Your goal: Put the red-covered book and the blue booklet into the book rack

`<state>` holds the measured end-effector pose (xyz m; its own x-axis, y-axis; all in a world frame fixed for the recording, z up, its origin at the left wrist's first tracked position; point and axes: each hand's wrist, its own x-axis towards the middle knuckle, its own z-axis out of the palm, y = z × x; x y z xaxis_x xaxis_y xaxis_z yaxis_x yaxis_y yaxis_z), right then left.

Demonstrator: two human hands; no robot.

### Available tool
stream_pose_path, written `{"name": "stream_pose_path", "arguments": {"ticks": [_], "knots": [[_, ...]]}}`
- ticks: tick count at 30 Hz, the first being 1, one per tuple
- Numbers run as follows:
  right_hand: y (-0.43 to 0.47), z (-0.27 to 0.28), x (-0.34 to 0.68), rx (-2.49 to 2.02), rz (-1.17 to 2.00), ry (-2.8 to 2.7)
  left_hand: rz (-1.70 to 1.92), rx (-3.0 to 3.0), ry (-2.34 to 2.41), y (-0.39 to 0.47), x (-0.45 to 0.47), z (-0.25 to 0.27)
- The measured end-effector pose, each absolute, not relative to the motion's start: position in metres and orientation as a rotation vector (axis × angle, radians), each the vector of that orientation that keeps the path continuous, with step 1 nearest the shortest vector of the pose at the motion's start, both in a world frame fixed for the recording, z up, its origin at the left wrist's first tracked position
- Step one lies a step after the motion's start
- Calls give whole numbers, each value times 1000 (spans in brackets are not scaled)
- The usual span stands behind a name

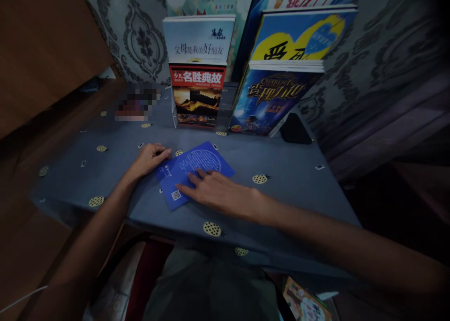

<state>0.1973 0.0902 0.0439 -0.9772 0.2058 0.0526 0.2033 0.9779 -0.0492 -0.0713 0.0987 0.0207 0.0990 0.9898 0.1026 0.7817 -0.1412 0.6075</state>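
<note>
A flat blue leaflet or card (202,158) with white print, a circle of text and a QR code lies at a slant on the table. My right hand (220,193) rests on its lower right part, palm down, fingers spread and holding nothing. At its upper left edge is my left hand (149,160), side down on the table. The left thumb points right, apart from the loosely bent fingers. Some left fingertips are hidden, and I see nothing held there.
A patterned cloth covers the table (291,194). Two racks of upright books, one with a red-topped book (198,96) and one with a dark blue book (269,100), stand behind the leaflet. A black object (296,129) sits right of them. Another book (304,302) is below the table.
</note>
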Motion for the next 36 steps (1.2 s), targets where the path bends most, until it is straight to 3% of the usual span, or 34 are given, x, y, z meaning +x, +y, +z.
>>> {"name": "stream_pose_path", "arguments": {"ticks": [6, 11, 16, 21, 36], "knots": [[94, 48, 205, -530, 207, -2901, 1026, 1444, 1609, 100, -75, 20], [109, 63, 209, -733, 657, -2042, 1255, 1189, 1358, 101, -76, 27], [124, 50, 201, -716, 1215, -1507, 1151, 1148, 1104, 93, -69, 27], [123, 4, 205, -847, 1527, -1303, 892, 1126, 1122, 89, -67, 21], [123, -26, 231, -969, 1382, -1518, 739, 1233, 1250, 95, -64, 19]]}}
